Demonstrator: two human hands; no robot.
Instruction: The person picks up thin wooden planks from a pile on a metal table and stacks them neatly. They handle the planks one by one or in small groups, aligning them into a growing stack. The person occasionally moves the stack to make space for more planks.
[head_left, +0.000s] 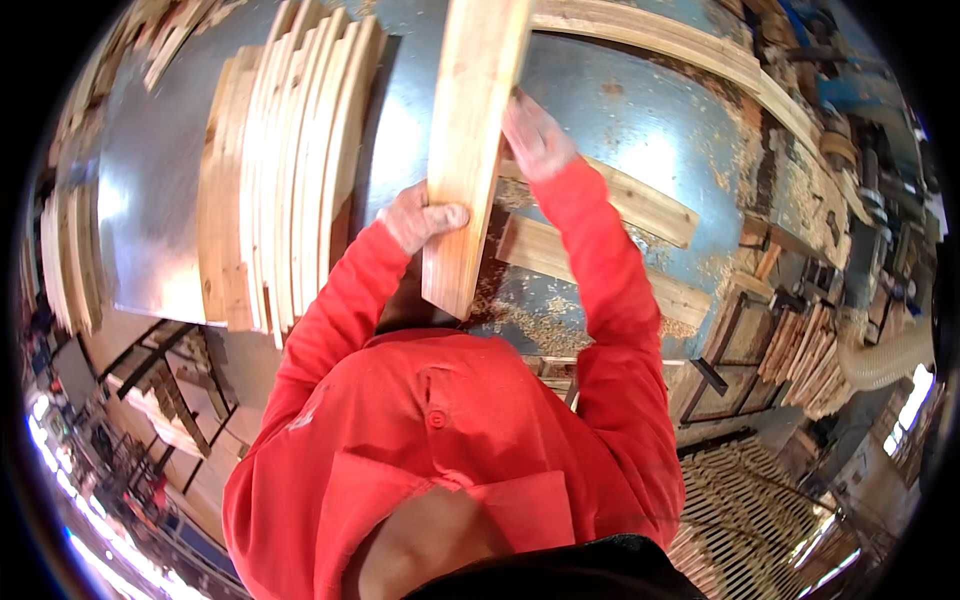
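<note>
A long, pale wooden board (470, 150) is held lengthwise over the metal-topped table, its near end close to my chest and its far end beyond the top of the view. My left hand (422, 217) grips its left edge near the close end, thumb on the upper face and fingers hidden underneath. Farther along, my right hand (537, 135) holds the right edge; its fingertips are partly hidden by the wood. Beneath and to the right of my right forearm lie two short boards, a farther one (640, 200) and a nearer one (600, 268), among shavings.
On the left of the metal table (155, 170) stands a row of several boards (300, 170) on edge. A long wooden rail (650, 35) crosses the far right. Wood chips (550, 325) litter the near side. A ribbed hose (890, 355) and stacked sticks (800, 350) are at right.
</note>
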